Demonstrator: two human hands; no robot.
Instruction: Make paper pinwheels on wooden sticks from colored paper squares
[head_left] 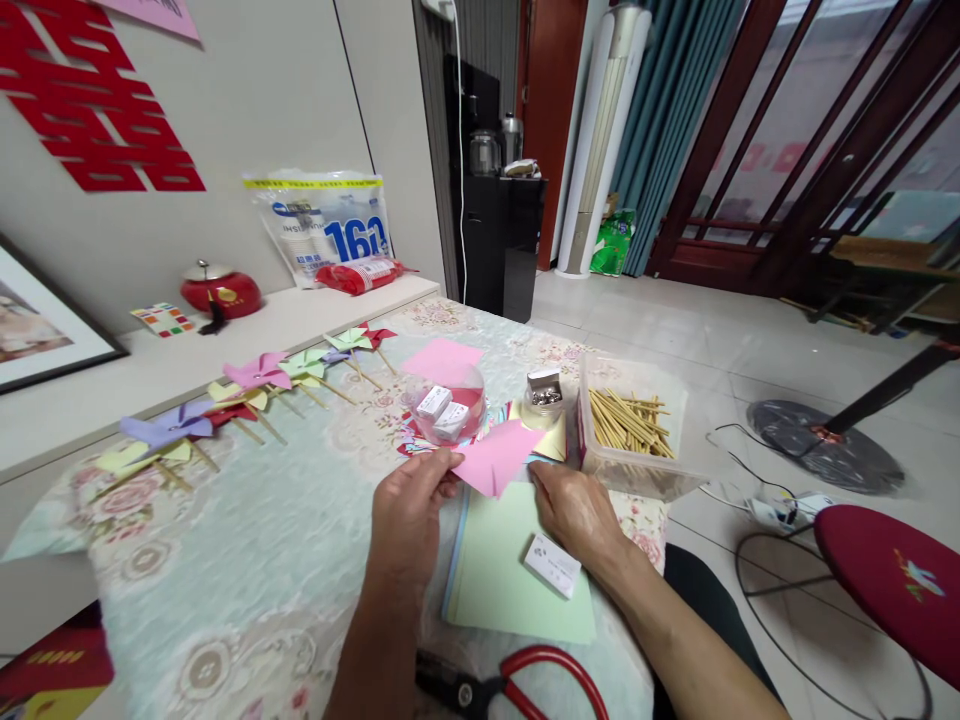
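Note:
Between the thumb and fingers of my left hand [412,510] is a pink sheet of paper [495,455], with cuts running in from its edge. My right hand [574,500] is closed, its fingertips down by the far edge of a stack of pale green paper [495,590]; what they hold, if anything, is hidden. A small white box [553,566] lies on that stack. Beyond the hands, a clear round tub [469,385] holds two small white boxes, and an open small box of metal pins [544,390] sits on a round container. Red-handled pliers [517,685] lie nearest me.
Finished paper pinwheels [259,372] on sticks line the table's left side. A plastic bin [637,465] of wooden sticks [626,420] stands at the right edge. Another pink sheet [442,357] lies behind the tub. A red stool [892,580] is on the floor at right.

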